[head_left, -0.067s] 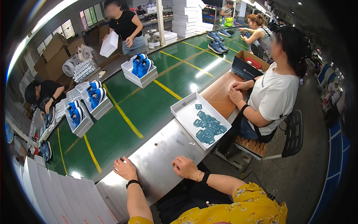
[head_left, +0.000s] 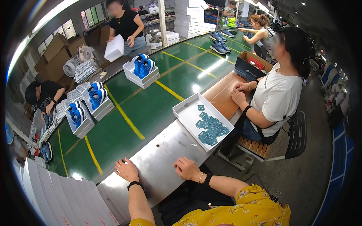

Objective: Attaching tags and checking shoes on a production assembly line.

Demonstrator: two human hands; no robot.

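My left hand [head_left: 127, 170] lies on the metal table edge [head_left: 154, 165] beside the green conveyor belt, its fingers a little apart and nothing in it. To its right, my right hand [head_left: 186, 168] rests over the near edge of the same metal surface, fingers curled in; nothing shows in it. Beyond my right hand stands a shallow white box lid [head_left: 181, 109] with a loose heap of teal tags [head_left: 212, 130]. On the belt, a white shoebox [head_left: 144, 83] carries a pair of blue sneakers [head_left: 144, 67].
Two more white boxes [head_left: 83, 130] with blue sneakers sit at the belt's left. White boxes [head_left: 56, 196] are stacked left of my arm. A seated co-worker [head_left: 279, 90] is at right, by brown cardboard [head_left: 222, 92] and a dark shoebox [head_left: 249, 71]. Grey-blue shoes [head_left: 218, 47] lie farther along.
Across the belt, a standing co-worker has shifted and turned a white box slightly to the right. A far co-worker's arm has moved outward over the belt. My hands stay still.
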